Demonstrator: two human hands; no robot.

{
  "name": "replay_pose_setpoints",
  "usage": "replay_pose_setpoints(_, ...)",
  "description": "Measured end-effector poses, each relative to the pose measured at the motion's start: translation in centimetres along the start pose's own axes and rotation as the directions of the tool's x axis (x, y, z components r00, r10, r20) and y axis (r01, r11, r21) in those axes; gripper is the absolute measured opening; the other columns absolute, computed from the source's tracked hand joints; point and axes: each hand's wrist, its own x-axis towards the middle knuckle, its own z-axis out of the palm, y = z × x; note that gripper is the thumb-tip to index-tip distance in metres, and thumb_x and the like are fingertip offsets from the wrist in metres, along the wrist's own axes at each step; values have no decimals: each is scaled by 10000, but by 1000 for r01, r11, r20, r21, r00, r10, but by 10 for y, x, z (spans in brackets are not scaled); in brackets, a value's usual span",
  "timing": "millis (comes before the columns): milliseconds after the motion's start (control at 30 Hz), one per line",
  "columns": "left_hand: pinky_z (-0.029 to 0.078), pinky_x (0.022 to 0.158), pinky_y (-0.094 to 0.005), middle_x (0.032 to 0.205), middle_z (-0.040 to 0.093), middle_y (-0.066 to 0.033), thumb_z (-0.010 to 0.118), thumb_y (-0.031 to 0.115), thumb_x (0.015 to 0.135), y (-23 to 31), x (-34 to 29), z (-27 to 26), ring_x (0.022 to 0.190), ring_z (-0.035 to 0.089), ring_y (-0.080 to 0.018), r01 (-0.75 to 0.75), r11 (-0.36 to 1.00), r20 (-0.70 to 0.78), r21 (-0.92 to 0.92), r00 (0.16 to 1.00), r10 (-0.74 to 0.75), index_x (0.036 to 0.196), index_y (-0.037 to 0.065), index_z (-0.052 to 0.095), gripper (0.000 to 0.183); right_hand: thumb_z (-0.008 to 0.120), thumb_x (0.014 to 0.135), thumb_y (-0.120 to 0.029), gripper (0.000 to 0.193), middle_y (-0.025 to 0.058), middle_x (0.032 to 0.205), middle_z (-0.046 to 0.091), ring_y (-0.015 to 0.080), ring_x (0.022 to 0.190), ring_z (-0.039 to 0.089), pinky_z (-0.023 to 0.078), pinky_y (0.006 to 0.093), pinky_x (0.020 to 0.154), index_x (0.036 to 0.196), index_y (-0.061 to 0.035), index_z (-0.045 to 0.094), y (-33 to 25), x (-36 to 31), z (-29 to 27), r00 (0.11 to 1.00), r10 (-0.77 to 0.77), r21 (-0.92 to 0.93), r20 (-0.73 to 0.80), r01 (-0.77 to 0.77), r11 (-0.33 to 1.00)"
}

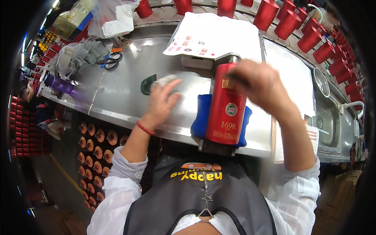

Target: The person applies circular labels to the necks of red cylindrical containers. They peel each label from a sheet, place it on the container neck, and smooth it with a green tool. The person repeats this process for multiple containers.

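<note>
A red bottle with a metal-coloured neck lies on a blue cloth at the table's near edge, its neck pointing away from me. Over its upper right side is my right hand, blurred, with fingers closed on a dark flat piece against the bottle's face. My left hand hovers left of the bottle, holding nothing, its fingers apart and white covers on some fingertips. Just beyond that hand, a dark green flat piece rests on the metal table.
A sheet of small printed stickers lies beyond the bottle. Black scissors and plastic bags are at far left. Many red bottles line a conveyor along the back and right. A sink is at right; racked bottles stand below left.
</note>
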Motion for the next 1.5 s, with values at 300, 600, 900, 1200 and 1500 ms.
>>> replay_pose_setpoints(300, 327, 1097, -490, 1380, 483, -220, 713, 348, 870, -104, 17, -46, 1277, 418, -421, 213, 866, -29, 453, 974, -224, 1365, 105, 517, 585, 712, 781, -159, 165, 28, 754, 520, 168, 705, 571, 404, 372, 726, 929, -166, 640, 17, -18, 8, 984, -125, -432, -124, 60, 900)
replay_pose_setpoints(600, 548, 779, -260, 1043, 605, -1, 696, 91, 901, 18, 39, -30, 922, 612, -94, 200, 626, 81, -754, 973, -214, 1226, 104, 603, 339, 666, 942, -156, 182, 113, 699, 685, 167, 601, 664, 527, 290, 559, 972, 18, 622, 26, -31, 12, 808, 551, 241, -206, -504, 829)
replay_pose_setpoints(900, 532, 809, -256, 1017, 652, -32, 688, 118, 908, 97, 54, 50, 924, 607, -85, -4, 568, -46, -823, 997, -59, 1160, 63, 582, 280, 612, 983, -159, 287, 102, 988, 701, 139, 891, 654, 534, 274, 800, 1218, 3, 630, -3, -55, 68, 625, 732, 706, -270, -388, 592)
replay_pose_setpoints(1200, 501, 838, -239, 1008, 622, -1, 681, 59, 909, 125, -10, 45, 935, 568, -67, -3, 536, -61, -844, 994, -91, 1174, 53, 607, 275, 636, 969, -123, 286, 67, 1060, 662, 137, 936, 615, 506, 271, 842, 1224, 1, 599, -68, -86, 57, 650, 731, 736, -211, -386, 556)
replay_pose_setpoints(1500, 495, 820, -221, 1040, 635, -13, 654, 29, 927, 135, -41, 61, 919, 583, -57, -93, 596, -160, -798, 985, -61, 1222, 42, 580, 304, 632, 964, -107, 278, 95, 1039, 661, 127, 951, 613, 502, 263, 849, 1206, 27, 594, -93, -108, 64, 686, 695, 703, -214, -386, 597)
